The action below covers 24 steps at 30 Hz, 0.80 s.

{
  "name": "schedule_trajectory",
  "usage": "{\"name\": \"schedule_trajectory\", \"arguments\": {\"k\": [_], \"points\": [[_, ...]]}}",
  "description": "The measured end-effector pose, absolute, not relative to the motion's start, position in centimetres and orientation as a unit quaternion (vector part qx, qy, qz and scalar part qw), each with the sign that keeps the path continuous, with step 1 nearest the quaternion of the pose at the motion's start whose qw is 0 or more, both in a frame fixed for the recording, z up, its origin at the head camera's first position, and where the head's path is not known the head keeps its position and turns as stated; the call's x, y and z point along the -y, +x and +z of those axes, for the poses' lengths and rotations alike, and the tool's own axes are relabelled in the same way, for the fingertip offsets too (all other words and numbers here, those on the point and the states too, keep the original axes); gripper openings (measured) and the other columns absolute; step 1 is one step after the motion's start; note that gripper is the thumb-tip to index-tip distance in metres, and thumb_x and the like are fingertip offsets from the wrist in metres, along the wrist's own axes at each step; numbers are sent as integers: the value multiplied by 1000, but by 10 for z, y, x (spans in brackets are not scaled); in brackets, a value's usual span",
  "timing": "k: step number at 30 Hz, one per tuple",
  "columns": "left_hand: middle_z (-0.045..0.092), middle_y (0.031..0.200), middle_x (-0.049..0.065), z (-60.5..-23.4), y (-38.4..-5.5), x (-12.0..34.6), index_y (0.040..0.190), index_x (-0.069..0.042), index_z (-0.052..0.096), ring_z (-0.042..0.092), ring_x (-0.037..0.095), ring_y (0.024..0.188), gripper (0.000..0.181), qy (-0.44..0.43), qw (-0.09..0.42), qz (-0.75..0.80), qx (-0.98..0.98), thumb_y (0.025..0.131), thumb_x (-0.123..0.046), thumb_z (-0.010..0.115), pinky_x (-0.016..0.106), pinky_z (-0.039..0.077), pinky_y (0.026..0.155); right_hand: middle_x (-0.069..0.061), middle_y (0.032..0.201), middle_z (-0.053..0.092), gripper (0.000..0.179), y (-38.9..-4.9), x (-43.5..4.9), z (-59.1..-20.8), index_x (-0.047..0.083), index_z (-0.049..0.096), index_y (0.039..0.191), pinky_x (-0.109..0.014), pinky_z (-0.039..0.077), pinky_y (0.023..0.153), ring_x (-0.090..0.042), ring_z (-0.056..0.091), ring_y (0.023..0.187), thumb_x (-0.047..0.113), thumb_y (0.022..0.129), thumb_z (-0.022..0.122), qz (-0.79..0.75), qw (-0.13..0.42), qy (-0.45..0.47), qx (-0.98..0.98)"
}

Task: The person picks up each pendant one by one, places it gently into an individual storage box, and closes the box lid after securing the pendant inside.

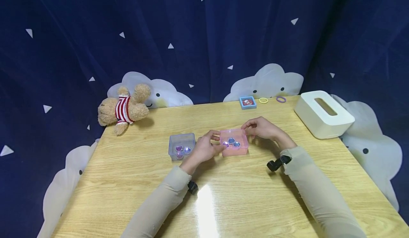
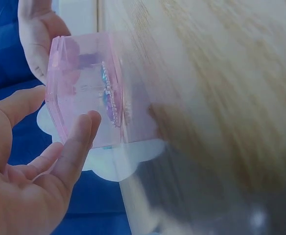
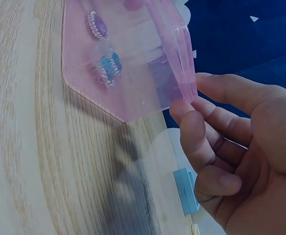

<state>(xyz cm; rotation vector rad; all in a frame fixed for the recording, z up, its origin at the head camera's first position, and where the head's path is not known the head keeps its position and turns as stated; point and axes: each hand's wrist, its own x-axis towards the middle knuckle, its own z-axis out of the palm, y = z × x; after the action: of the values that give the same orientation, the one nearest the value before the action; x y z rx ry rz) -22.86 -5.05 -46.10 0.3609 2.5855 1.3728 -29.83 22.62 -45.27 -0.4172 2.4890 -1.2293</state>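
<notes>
A see-through pink box [image 1: 234,152] stands on the table between my hands. Inside lie oval purple and blue gem ornaments [image 3: 108,66] with beaded edges. At its left side is my left hand [image 1: 206,148], its fingers extended and spread, fingertips right at the wall and upper edge. My right hand [image 3: 236,142] pinches the layered upper edge at the other side's corner between thumb and fingers. Just left of my left hand sits a bluish clear box [image 1: 174,152] holding several purple and blue gem ornaments [image 1: 179,148].
A teddy bear [image 1: 123,108] in a striped top lies at the back left. Along the back edge are a small blue square frame [image 1: 247,103], a yellow ring [image 1: 263,100] and a purple ring [image 1: 281,99]. A white tissue box [image 1: 324,115] stands at the right.
</notes>
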Motion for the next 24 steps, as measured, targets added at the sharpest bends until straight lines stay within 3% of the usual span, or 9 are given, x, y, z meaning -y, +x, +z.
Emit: {"name": "schedule_trajectory", "arguments": {"k": [14,24], "points": [[68,125,11,-461,-228,49,141,-14,53,72,28,97,59,129,87,450,-880,87,-26,77,33,59,81,-12,94,71,24,-298,-229,-455,7,71,114,-27,48,59,-34,66,76,20,94,67,-407,157,-159,-886],[68,128,9,-447,-235,67,128,-9,66,73,26,101,36,138,66,451,-879,95,-22,68,30,60,77,-14,110,72,33,-300,-240,-441,1,67,122,-43,57,80,-35,71,84,24,99,62,-403,140,-161,-890]]}}
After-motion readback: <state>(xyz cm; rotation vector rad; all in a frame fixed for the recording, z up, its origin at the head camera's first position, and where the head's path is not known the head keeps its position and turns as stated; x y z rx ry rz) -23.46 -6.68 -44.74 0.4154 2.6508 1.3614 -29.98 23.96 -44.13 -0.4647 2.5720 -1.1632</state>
